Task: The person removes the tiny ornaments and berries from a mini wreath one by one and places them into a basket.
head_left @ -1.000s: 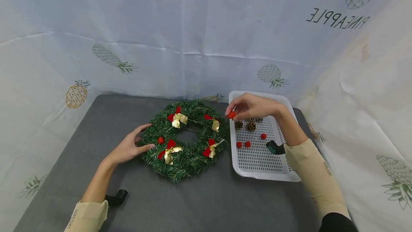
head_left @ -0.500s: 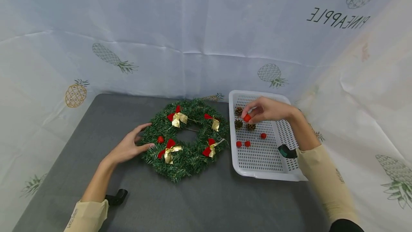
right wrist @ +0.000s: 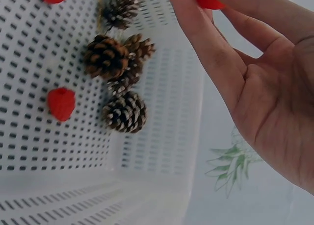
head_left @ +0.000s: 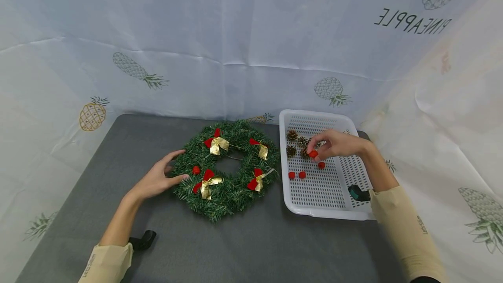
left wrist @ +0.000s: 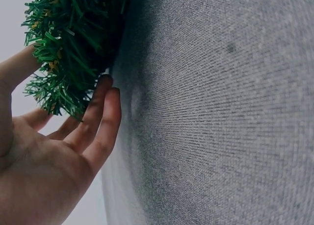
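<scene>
In the head view, my left hand (head_left: pixel 156 180) holds the left edge of a green Christmas wreath (head_left: pixel 224 206), with the thumb towards the top and fingers round its underside in the left wrist view. The wreath bears several red bows with gold bows and one red ball (head_left: pixel 196 170) at its left. Over the white perforated basket (head_left: pixel 288 202), my right hand (head_left: pixel 339 144) pinches a small red berry-like ball (head_left: pixel 313 154) between thumb and fingertips. Below it in the basket lie several pine cones (right wrist: pixel 105 57) and more red balls (right wrist: pixel 61 103).
A grey cloth-covered table (head_left: pixel 235 252) carries the wreath and the basket, which stand side by side. A white curtain (head_left: pixel 251 34) printed with pineapples hangs behind and along the sides. The right forearm (head_left: pixel 377 169) crosses the basket's right wall.
My right hand has moved right and towards the front, from the basket's left rim to over the pine cones, with the red ball still pinched. The left hand and wreath stay in place.
</scene>
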Demonstrator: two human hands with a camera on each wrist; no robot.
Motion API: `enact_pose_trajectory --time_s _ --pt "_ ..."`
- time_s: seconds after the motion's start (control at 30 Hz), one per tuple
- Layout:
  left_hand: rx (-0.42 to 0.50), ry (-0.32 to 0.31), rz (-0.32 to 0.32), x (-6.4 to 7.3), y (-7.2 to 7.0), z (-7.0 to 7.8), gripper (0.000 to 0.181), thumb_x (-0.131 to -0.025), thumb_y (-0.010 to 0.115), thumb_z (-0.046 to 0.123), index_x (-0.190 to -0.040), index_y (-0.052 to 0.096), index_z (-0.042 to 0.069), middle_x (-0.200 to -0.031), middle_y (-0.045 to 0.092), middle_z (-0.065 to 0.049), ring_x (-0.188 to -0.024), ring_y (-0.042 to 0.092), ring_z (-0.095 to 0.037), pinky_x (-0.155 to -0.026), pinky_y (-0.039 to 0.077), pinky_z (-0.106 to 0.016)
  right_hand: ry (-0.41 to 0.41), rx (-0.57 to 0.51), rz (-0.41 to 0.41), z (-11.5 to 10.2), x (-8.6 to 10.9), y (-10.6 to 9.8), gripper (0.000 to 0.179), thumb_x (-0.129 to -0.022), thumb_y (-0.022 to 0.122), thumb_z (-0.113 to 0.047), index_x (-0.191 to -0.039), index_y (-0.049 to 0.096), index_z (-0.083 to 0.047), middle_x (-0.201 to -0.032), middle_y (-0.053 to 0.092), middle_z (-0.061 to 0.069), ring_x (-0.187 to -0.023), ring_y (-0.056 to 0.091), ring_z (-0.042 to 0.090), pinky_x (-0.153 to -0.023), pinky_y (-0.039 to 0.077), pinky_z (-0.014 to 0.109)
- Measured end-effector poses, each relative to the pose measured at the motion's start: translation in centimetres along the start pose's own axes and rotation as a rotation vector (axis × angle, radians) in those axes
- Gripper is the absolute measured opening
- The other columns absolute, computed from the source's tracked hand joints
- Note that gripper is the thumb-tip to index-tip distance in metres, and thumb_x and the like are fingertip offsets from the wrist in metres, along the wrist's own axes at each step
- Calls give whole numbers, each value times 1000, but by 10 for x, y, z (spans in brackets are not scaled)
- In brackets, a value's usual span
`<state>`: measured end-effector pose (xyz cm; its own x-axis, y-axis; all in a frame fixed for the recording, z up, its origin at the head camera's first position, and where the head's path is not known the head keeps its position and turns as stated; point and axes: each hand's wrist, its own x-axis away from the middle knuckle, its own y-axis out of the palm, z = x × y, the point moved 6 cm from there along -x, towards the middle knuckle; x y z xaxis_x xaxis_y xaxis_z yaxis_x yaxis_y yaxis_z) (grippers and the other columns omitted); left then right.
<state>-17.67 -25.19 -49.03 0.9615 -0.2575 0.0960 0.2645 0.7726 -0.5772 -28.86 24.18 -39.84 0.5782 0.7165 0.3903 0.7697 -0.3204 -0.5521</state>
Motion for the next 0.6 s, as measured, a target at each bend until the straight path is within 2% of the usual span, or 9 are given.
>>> enact_pose_trajectory --time_s 0.13,0.27,0.37,0.5,0.6 --pt "3 -1 -4 0 0 2 87 -104 76 26 -171 26 5 -174 23 -36 -144 42 -73 -106 51 -76 33 -26 -19 9 -1 2 25 -100 73 -1 -123 69 8 -108 72 23 -75 71 13 -78 63 30" --pt "7 -3 -4 1 1 1 87 -104 76 26 -172 26 5 -175 23 -36 -144 41 -73 -107 51 -77 65 -30 -35 16 -3 4 23 -99 72 2 -121 70 8 -108 72 22 -78 73 14 -80 63 29" --pt "5 -8 -1 1 1 0 86 -104 76 28 -172 26 6 -175 22 -35 -145 40 -73 -108 49 -78 70 -11 -39 18 -5 6 21 -97 74 3 -118 72 5 -109 72 21 -82 75 20 -79 63 30" --pt "4 -11 1 0 1 -1 86 -105 75 31 -171 27 6 -176 21 -35 -147 39 -72 -110 48 -78 72 11 -55 22 -9 9 22 -96 75 4 -117 72 7 -111 71 20 -90 77 30 -81 65 34" --pt "4 -8 -1 0 1 0 86 -105 75 30 -171 27 6 -175 22 -35 -147 39 -72 -109 48 -78 69 40 -74 25 -11 11 21 -95 76 4 -115 72 9 -111 73 20 -93 75 29 -81 65 36"
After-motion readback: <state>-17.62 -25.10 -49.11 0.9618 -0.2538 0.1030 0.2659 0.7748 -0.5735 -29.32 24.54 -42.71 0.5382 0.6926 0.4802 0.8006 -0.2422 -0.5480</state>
